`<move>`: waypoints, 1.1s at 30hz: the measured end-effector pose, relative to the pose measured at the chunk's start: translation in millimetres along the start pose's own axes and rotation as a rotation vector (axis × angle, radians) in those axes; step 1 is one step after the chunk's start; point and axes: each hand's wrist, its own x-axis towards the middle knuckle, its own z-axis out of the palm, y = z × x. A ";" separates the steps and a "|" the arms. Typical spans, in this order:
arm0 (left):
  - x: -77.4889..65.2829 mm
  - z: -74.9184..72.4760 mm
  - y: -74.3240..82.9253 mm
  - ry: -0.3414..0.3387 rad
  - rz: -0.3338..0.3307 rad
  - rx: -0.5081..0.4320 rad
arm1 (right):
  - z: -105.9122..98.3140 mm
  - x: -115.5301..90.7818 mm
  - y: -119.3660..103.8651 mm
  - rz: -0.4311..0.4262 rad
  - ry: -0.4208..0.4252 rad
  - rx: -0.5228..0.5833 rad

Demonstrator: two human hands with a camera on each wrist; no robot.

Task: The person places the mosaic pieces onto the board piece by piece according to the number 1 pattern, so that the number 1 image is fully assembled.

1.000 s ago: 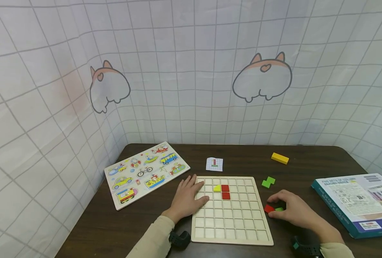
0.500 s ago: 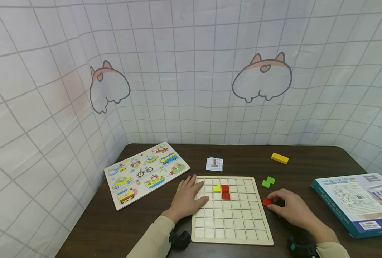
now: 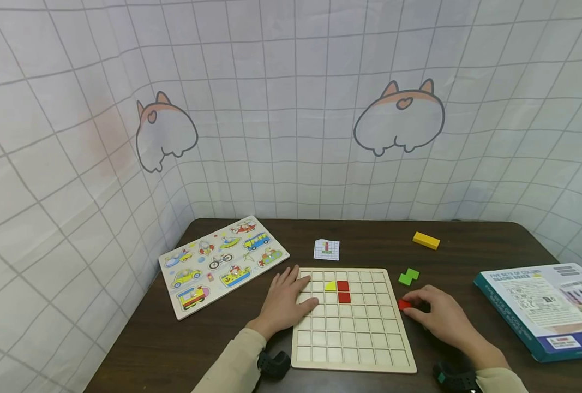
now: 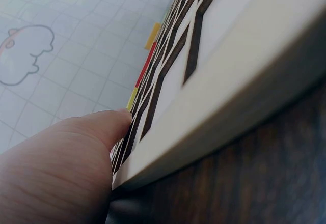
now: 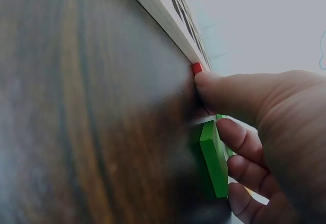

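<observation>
In the head view my left hand (image 3: 283, 300) rests with fingers spread on the left edge of a pale wooden grid board (image 3: 354, 349). Two red square tiles (image 3: 343, 297) and a yellow triangular tile (image 3: 330, 286) sit in its upper cells. Beside the board's right edge, my right hand (image 3: 440, 316) pinches a loose red tile (image 3: 403, 304) between thumb and index finger, low at the table. The right wrist view has that red tile (image 5: 197, 67) by the board's edge. A green block (image 5: 215, 160) lies below, close to the other fingers; the head view hides it under the hand.
Two green square pieces (image 3: 405, 279) lie beyond my right hand, with a yellow bar (image 3: 426, 240) farther back. A small pattern card (image 3: 327, 250) sits behind the board. A vehicle picture puzzle (image 3: 222, 267) is at left, a flat box (image 3: 541, 305) at right.
My right hand has shifted slightly left and away from me with the red tile, up to the board's right edge. The green block near it went out of the head view. My left hand stays put.
</observation>
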 end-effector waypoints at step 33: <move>-0.9 3.5 -3.2 0.009 -0.009 0.004 | 11.4 9.9 -30.7 -0.063 0.060 0.065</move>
